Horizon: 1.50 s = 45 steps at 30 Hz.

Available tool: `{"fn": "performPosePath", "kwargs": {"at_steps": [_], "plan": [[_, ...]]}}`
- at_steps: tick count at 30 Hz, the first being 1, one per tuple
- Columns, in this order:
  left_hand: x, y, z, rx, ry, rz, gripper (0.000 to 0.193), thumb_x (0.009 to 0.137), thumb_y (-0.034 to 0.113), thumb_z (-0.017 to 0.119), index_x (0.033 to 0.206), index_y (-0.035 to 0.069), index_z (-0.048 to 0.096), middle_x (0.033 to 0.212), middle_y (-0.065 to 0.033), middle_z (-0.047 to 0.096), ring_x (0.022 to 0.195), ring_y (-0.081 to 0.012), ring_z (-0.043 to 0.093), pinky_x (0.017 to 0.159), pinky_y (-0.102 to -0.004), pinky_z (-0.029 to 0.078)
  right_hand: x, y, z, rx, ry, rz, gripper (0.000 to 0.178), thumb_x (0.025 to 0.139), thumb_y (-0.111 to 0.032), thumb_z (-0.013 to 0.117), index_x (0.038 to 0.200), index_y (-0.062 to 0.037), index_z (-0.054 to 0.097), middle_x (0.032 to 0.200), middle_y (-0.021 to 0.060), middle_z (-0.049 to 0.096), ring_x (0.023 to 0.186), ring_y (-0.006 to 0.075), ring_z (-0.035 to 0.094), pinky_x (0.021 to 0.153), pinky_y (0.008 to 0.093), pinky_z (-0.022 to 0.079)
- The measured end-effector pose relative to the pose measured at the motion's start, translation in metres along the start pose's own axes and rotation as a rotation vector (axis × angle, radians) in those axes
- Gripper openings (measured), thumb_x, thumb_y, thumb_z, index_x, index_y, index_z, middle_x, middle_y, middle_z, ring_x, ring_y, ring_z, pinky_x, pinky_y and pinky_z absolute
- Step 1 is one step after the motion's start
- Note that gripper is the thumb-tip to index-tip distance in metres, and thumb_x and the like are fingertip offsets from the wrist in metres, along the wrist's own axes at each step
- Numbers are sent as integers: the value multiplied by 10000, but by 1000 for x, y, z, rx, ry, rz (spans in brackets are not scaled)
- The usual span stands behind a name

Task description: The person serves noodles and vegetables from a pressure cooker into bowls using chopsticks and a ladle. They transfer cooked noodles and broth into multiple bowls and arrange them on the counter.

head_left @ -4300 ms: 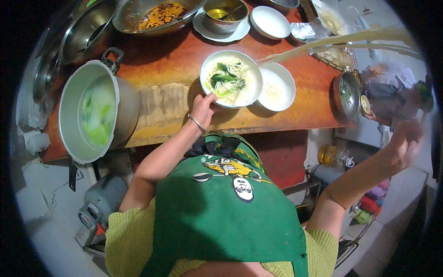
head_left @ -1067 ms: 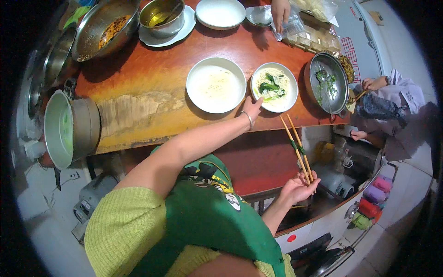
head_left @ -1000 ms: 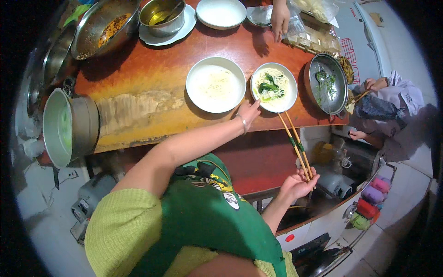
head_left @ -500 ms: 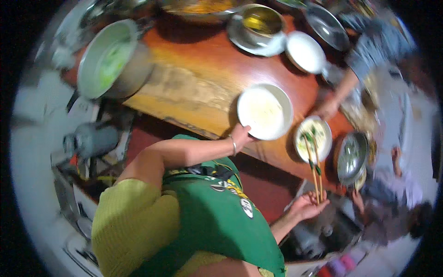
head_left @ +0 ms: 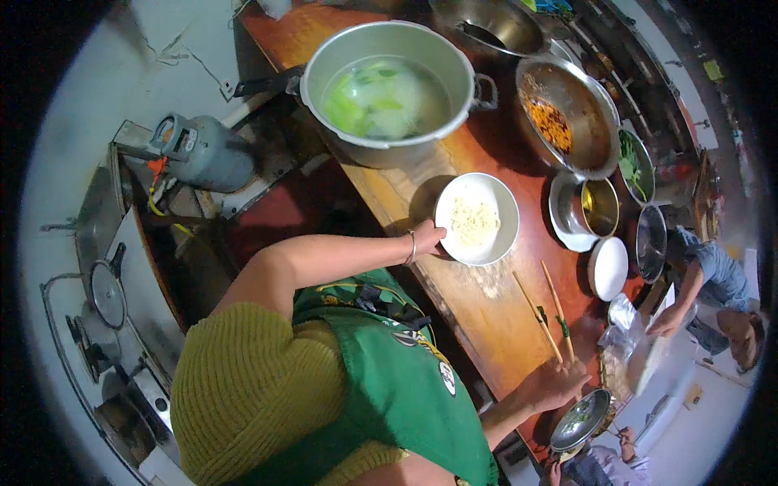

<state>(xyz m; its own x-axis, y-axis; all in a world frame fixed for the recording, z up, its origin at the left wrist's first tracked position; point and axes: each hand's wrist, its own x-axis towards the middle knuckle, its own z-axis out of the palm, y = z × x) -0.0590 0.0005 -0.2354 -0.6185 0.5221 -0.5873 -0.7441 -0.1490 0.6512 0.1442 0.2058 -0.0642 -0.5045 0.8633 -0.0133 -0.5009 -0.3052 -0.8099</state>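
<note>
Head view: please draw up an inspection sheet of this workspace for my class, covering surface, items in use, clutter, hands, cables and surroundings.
Surface: reddish-brown wooden table, pale worn patches.
Items in use: white bowl holding noodles; chopsticks, green bits on them.
Clutter: large pot, wide metal pan, white dish.
Hands: left hand grips the bowl's rim; right hand holds the chopsticks.
Cables: thin wire along the wall.
Surroundings: gas cylinder with yellow hose, left; another person's blue sleeve, right.
</note>
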Motion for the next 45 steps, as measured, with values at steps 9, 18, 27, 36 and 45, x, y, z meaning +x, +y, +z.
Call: {"fn": "performPosePath", "kwargs": {"at_steps": [9,18,27,36,45], "plan": [[-7,63,-90,331,-263,-324,784,773,515,529,1215,-79,271,1055,-230,507,868,-257,578,735,-321,491,-16,102,214,-193,-299,28,248,894,-269,416,860,-37,498,800,70,503,626,142,497,492,242,424],[-155,347,-249,800,-722,467,274,787,96,558,1046,17,519,1107,-118,508,1066,-228,469,911,-335,355,-61,273,383,-1036,-1178,188,131,800,-119,576,857,0,570,785,104,567,668,200,584,593,287,468],[-78,340,-324,82,-762,-542,246,840,120,481,1015,-49,443,686,-52,489,518,-115,473,436,-223,390,-11,290,366,-1166,-909,112,127,824,-62,548,925,12,567,805,45,587,721,115,586,664,225,476],[-106,372,-260,107,-554,-924,87,814,85,491,815,9,449,555,25,357,397,-30,291,325,-181,211,-10,215,339,-1216,-590,302,170,851,-156,514,966,-37,551,865,38,556,669,113,552,558,234,482],[-131,375,-199,413,-455,-945,267,790,97,522,581,90,356,516,25,344,388,-43,295,326,-199,226,4,264,295,-897,-370,308,243,867,-220,470,924,-16,589,817,50,590,557,127,571,522,219,470]]}}
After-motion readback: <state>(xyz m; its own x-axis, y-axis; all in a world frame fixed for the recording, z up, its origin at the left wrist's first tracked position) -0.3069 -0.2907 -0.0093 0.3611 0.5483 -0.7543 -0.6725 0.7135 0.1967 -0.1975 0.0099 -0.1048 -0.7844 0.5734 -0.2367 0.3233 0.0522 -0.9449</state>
